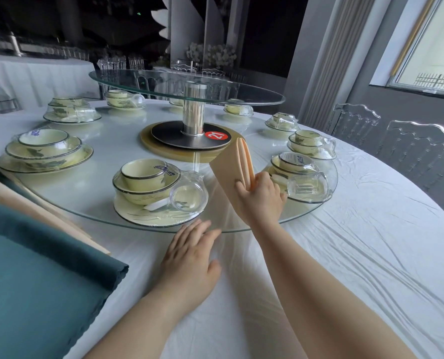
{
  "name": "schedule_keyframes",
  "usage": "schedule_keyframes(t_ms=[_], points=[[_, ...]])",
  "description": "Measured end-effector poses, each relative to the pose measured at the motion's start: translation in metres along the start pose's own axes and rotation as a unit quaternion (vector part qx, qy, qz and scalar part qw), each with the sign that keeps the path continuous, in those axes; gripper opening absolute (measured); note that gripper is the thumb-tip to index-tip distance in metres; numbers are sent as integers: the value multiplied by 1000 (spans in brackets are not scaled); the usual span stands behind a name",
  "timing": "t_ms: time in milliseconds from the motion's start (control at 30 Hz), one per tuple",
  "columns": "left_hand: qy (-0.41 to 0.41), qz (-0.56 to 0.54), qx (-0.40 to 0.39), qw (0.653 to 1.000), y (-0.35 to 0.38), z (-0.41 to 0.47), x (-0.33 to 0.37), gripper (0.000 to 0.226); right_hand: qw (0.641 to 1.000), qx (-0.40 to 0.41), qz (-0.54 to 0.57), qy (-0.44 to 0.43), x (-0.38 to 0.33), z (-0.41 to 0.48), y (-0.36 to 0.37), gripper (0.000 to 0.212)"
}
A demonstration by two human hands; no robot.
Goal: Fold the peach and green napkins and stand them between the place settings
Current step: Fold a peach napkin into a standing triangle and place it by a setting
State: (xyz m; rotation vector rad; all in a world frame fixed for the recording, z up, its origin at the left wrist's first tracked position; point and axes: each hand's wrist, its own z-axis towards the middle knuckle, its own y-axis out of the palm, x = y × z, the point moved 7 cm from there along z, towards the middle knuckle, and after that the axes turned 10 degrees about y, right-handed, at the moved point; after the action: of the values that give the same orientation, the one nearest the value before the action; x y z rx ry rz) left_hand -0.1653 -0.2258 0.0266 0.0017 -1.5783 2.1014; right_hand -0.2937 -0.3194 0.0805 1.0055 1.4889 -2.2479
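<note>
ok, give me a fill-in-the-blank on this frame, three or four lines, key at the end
1. The right hand grips a folded napkin coloured ____.
2. The left hand lies open, fingers straight, and holds ____.
3. The red sticker on the turntable base reads ____.
4. The unfolded napkin on top of the pile at lower left is dark ____.

Missing words: peach; nothing; 21; green.
</note>
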Motion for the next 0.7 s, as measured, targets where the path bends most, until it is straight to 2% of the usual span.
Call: schedule_keyframes(t_ms=[167,267,433,533,633,700], points=[[-1,10,-8,1000,0,0,2,74,1000,-10,26,-3,6,-11,-4,49],[2,5,-5,1000,-2,0,3,75,999,-11,30,-14,14,-20,-13,58],[15,-41,14,999,-4,-2,3,75,999,-32,14,-32,29,-47,-28,50],[11,-76,38,996,-10,-4,4,80,993,-78,-5,-93,38,-82,-28,40],[-12,-104,68,992,-23,-8,7,41,976,-140,-43,-161,46,-118,-20,38],[-12,-104,79,991,-35,-13,13,32,967,-151,-73,-193,46,-129,-16,32]])
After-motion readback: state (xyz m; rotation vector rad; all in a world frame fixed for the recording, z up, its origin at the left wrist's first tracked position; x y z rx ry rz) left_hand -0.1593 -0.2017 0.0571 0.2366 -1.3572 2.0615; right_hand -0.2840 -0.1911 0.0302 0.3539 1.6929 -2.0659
